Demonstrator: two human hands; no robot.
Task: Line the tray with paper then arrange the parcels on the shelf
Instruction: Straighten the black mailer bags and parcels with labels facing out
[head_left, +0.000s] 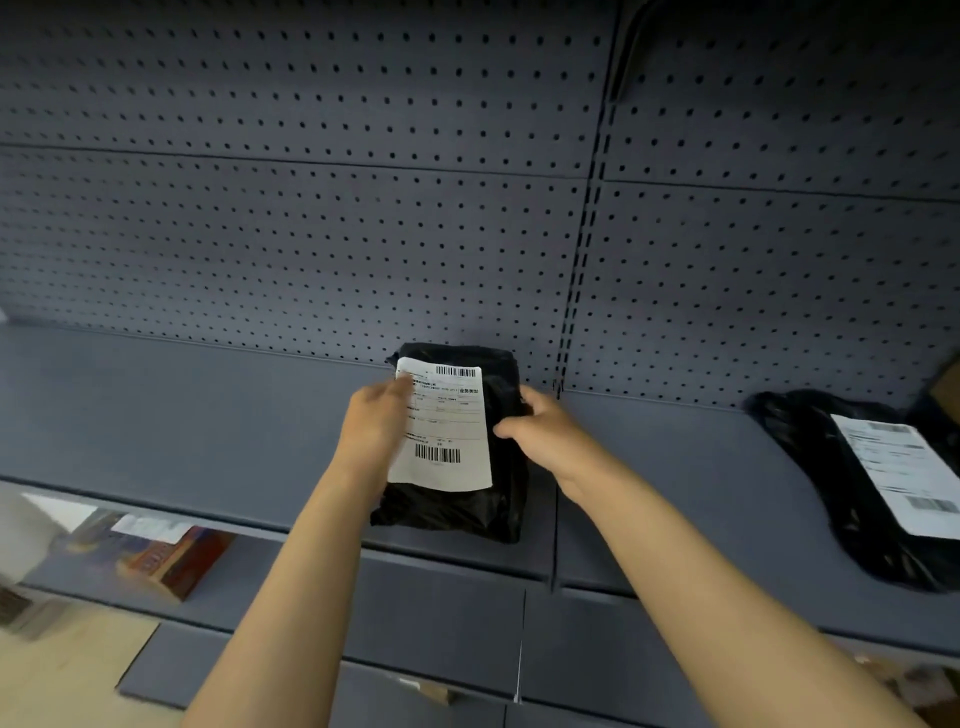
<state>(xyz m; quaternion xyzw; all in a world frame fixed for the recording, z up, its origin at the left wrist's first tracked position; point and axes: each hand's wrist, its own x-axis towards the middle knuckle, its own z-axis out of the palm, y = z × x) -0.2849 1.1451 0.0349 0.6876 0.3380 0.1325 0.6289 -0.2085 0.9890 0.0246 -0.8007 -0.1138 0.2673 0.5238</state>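
Note:
A black plastic parcel (493, 509) with a white shipping label lies flat on the grey shelf (182, 415), close to the pegboard back wall. My left hand (371, 415) rests on its left edge, fingers over the label's corner. My right hand (540, 423) grips the right edge, thumb on top. A second black parcel (821, 467) with a white label lies on the neighbouring shelf section to the right. No tray or lining paper is in view.
A perforated grey back panel (311, 208) rises behind the shelf, split by a slotted upright (576, 291). On a lower shelf at left sit a red-brown box (182, 561) and blurred packages. Tan flooring (62, 675) shows bottom left.

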